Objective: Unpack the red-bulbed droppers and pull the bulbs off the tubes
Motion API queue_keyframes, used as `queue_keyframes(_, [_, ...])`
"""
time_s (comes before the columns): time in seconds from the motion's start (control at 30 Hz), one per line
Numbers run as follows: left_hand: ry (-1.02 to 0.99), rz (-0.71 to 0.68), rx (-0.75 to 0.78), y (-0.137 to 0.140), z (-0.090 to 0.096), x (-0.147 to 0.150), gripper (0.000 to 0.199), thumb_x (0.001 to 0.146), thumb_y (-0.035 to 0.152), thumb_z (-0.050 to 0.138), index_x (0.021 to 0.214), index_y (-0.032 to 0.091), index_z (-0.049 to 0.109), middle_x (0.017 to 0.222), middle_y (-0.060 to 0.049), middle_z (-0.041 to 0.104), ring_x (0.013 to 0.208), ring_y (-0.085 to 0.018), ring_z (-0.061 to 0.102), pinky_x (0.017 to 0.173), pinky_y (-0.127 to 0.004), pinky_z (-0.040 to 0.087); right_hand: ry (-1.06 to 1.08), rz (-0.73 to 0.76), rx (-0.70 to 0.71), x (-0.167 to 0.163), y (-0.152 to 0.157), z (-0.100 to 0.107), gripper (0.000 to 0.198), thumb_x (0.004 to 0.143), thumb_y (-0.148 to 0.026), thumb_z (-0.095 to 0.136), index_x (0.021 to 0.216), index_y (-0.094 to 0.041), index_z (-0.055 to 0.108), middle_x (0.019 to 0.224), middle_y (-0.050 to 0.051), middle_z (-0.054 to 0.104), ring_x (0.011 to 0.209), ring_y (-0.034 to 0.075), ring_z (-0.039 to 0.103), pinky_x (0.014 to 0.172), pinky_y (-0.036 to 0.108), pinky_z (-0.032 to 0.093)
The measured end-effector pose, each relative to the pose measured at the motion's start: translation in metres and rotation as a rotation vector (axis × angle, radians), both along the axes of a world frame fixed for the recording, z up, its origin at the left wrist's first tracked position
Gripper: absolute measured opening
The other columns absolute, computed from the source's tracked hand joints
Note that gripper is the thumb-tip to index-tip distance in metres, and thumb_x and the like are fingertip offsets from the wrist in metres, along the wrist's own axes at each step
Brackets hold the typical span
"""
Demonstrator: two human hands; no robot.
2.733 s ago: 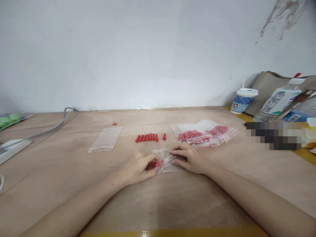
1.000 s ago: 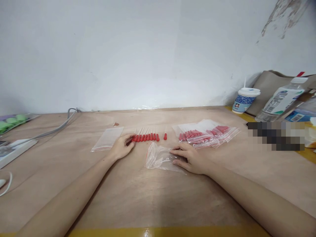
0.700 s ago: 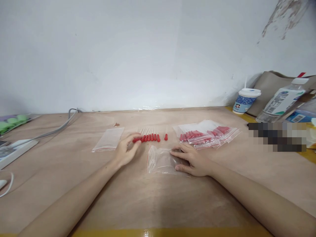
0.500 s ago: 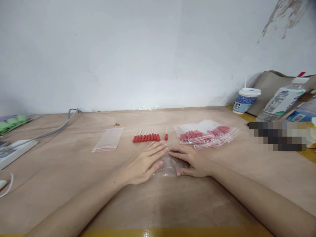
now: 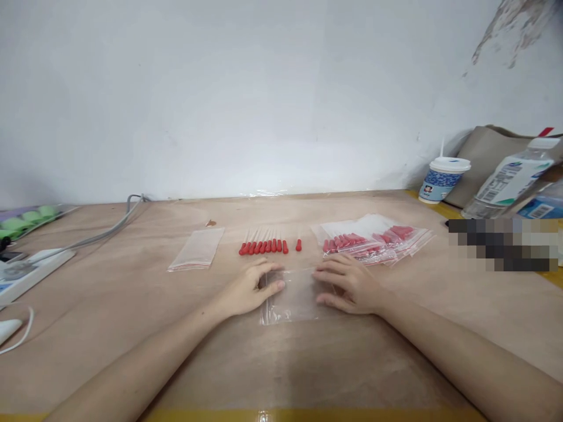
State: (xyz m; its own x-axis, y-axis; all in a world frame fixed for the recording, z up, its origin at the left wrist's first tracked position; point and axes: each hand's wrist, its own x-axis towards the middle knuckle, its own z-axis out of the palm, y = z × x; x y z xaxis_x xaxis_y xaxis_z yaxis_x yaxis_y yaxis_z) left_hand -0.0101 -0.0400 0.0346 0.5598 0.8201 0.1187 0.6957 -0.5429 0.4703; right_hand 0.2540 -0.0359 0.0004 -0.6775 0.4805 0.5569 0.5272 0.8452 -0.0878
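Yellow tape [image 5: 211, 415] runs along the near edge of the bench [image 5: 246, 363], and a broad stretch of wooden surface lies between it and the clear bag [image 5: 297, 296], which is flat between the two hands. The left hand [image 5: 255, 287] is half open at the bag's left end, thumb and fingers parted; whether it grips the film I cannot tell. The right hand [image 5: 349, 285] rests loosely spread on the other end, pinching nothing visible. Just beyond, red-bulbed droppers [image 5: 263, 247] lie in a row, with a single dropper [image 5: 298, 244] apart to the right. A stack of flat bags [image 5: 197, 249] flanks the row on the left; filled bags [image 5: 366, 224] overlap on the right, crowding close behind the right hand. Farther left, a grey cable [image 5: 101, 230] crosses toward a white power strip [image 5: 48, 264]. At the taped right-hand side, a cup [image 5: 442, 179], a bottle [image 5: 512, 179] and a grey holdall [image 5: 479, 155] stand close together. The wall [image 5: 264, 105] closes off the far edge.
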Motion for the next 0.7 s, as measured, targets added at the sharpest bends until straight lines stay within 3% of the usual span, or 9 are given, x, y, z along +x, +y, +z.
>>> queue_keyframes(0.1, [-0.178, 0.129, 0.021, 0.009, -0.013, 0.006, 0.030, 0.076, 0.040, 0.058, 0.096, 0.017, 0.061, 0.093, -0.007, 0.061, 0.083, -0.018, 0.056, 0.073, -0.031, 0.044, 0.127, -0.239, 0.176, 0.008, 0.006, 0.004, 0.021, 0.077, -0.025, 0.055, 0.096, -0.021, 0.063, 0.092, 0.007, 0.062, 0.088, 0.020, 0.052, 0.081, 0.038, 0.037])
queue_keyframes(0.23, [-0.188, 0.193, -0.137, 0.014, -0.015, 0.005, 0.046, 0.060, 0.039, 0.072, 0.097, 0.017, 0.058, 0.088, -0.004, 0.058, 0.076, -0.017, 0.054, 0.064, -0.028, 0.043, 0.058, -0.514, 0.186, 0.031, 0.015, 0.007, 0.039, 0.070, -0.024, 0.053, 0.109, -0.020, 0.057, 0.108, 0.009, 0.056, 0.101, 0.027, 0.048, 0.088, 0.045, 0.030])
queue_keyframes(0.3, [-0.124, 0.189, -0.246, 0.012, -0.010, 0.003, 0.047, 0.056, 0.038, 0.074, 0.094, 0.016, 0.058, 0.075, 0.000, 0.054, 0.065, -0.014, 0.050, 0.056, -0.024, 0.040, 0.006, -0.586, 0.166, 0.041, 0.019, 0.006, 0.045, 0.069, -0.025, 0.052, 0.114, -0.018, 0.054, 0.115, 0.011, 0.053, 0.107, 0.029, 0.046, 0.092, 0.049, 0.026])
queue_keyframes(0.4, [-0.061, 0.087, -0.383, 0.007, 0.000, 0.002, 0.030, 0.061, 0.039, 0.069, 0.076, 0.015, 0.058, 0.061, 0.004, 0.045, 0.054, -0.010, 0.043, 0.049, -0.020, 0.034, -0.043, -0.626, 0.104, 0.047, 0.023, 0.001, 0.045, 0.071, -0.026, 0.049, 0.115, -0.017, 0.053, 0.116, 0.011, 0.054, 0.106, 0.028, 0.048, 0.093, 0.048, 0.026])
queue_keyframes(0.5, [-0.197, 0.028, -0.473, 0.012, 0.013, -0.005, 0.027, 0.070, 0.042, 0.061, 0.071, 0.015, 0.055, 0.063, 0.003, 0.049, 0.056, -0.010, 0.046, 0.051, -0.020, 0.037, -0.027, -0.648, 0.034, 0.047, 0.026, -0.003, 0.040, 0.075, -0.023, 0.046, 0.114, -0.019, 0.055, 0.110, 0.007, 0.059, 0.099, 0.025, 0.053, 0.086, 0.042, 0.034])
queue_keyframes(0.6, [-0.404, 0.204, -0.399, 0.033, 0.030, -0.030, 0.035, 0.070, 0.046, 0.061, 0.086, 0.016, 0.055, 0.077, -0.001, 0.057, 0.062, -0.012, 0.054, 0.056, -0.024, 0.045, 0.006, -0.697, 0.029, 0.047, 0.029, -0.005, 0.036, 0.076, -0.018, 0.044, 0.109, -0.022, 0.059, 0.105, 0.004, 0.062, 0.094, 0.023, 0.056, 0.080, 0.038, 0.038])
queue_keyframes(0.7, [-0.445, 0.530, -0.106, 0.059, 0.044, -0.074, 0.038, 0.069, 0.046, 0.061, 0.088, 0.015, 0.052, 0.075, -0.001, 0.059, 0.062, -0.013, 0.056, 0.058, -0.027, 0.049, 0.012, -0.701, 0.069, 0.049, 0.029, -0.005, 0.035, 0.076, -0.014, 0.043, 0.106, -0.021, 0.061, 0.103, 0.004, 0.064, 0.091, 0.023, 0.058, 0.077, 0.037, 0.040])
